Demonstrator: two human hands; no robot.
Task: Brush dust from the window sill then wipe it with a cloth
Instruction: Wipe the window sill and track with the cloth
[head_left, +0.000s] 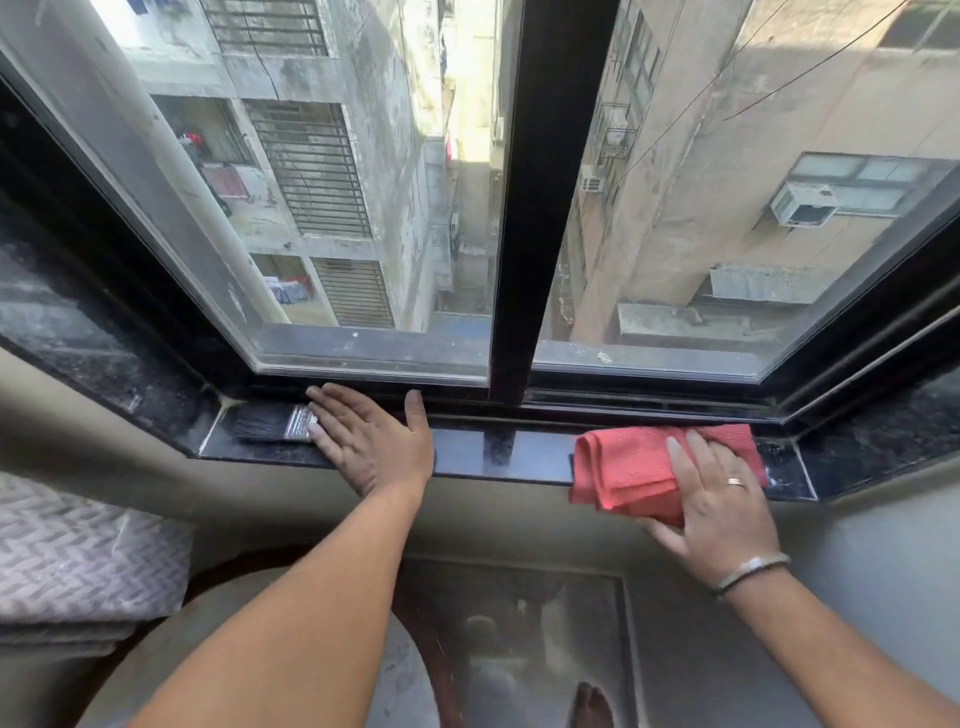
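Observation:
A dark polished window sill (524, 452) runs across the middle of the view below a black-framed window (550, 208). A paintbrush (270, 422) with black bristles and a metal ferrule lies on the sill's left part, bristles pointing left. My left hand (371, 441) lies flat over its handle, fingers spread, hiding the handle. A folded red cloth (628, 467) sits on the sill's right part, its near edge hanging over the front. My right hand (719, 499) presses flat on the cloth, with the thumb under its overhanging edge.
The sill's side sections (78, 332) angle outward at left and right and look dusty. A grey patterned cushion (78, 556) lies at lower left. Below the sill are a beige wall and the floor with a dark mat (519, 623).

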